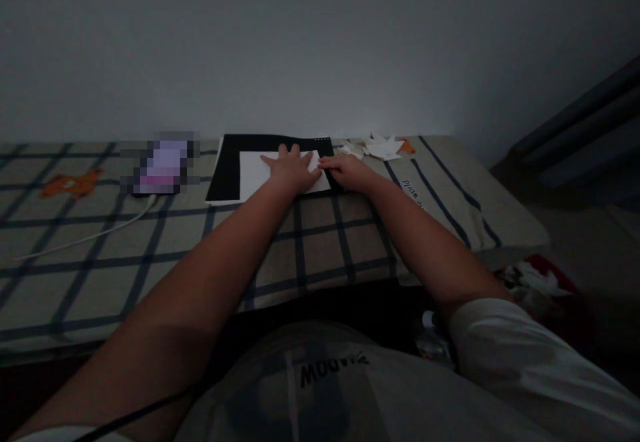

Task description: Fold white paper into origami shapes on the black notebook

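Left hand (pixel 293 169) flat, fingers spread, pinning the white paper (pixel 265 172) on the black board (pixel 225 169). Right hand (pixel 347 170) open, fingertips on the paper's right edge. Best press evenly and keep the edges aligned.

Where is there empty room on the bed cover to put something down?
The widest bare patch is the checked cover in front of the white cable, left of the left arm. Another lies between the two forearms, near the black board. The far edge is crowded: both hands, left and right, press the white paper, with paper scraps beside them.
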A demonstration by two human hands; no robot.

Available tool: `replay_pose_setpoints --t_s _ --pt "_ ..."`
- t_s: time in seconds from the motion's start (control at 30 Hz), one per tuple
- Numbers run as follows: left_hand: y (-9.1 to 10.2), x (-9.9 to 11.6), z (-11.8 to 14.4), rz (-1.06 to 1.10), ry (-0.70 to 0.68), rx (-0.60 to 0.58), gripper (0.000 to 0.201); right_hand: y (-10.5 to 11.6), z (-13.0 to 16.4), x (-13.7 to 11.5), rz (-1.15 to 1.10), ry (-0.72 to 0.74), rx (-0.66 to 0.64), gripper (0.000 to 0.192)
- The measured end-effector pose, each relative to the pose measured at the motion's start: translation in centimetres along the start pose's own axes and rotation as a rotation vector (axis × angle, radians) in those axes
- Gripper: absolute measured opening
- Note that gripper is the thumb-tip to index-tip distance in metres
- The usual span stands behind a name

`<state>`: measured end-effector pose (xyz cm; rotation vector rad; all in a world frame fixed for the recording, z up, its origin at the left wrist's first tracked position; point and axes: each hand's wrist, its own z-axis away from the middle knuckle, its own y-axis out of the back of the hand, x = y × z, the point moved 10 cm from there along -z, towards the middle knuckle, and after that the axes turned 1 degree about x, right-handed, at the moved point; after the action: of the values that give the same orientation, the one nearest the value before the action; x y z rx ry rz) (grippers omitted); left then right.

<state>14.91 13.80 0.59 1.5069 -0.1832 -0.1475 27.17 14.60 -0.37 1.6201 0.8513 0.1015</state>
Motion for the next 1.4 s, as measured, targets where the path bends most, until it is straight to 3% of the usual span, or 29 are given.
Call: replay_pose_setpoints --t_s 0.13,0.53,0.7,0.87,1.13,1.4 --pt "-0.5 -0.4 -0.1 0.054 0.015 0.057 0.077 -0.1 0.2 -0.8 0.009 0.05 -0.034 0.043" --pt "-0.3 0.0 -0.4 0.081 -0.017 0.087 0.078 0.4 0.2 -0.6 -0.022 0.017 -0.094 0.04" --pt "-0.1 1.2 -0.3 0.064 -0.136 0.135 0.074 1.1 0.2 0.1 -0.09 -0.008 -0.074 0.042" --pt "-0.5 1.3 -0.5 0.054 -0.152 0.08 0.075 1.3 0.7 -0.3 -0.067 0.009 -0.141 0.04" --pt "-1.7 1.4 -0.7 -0.019 -0.213 -0.114 0.08 1.8 1.7 -0.2 -0.087 -0.022 -0.225 0.043" --pt "-1.6 1.3 -0.4 -0.015 -0.206 -0.087 0.079 2.3 1.7 0.1 -0.03 -0.025 -0.224 0.028"
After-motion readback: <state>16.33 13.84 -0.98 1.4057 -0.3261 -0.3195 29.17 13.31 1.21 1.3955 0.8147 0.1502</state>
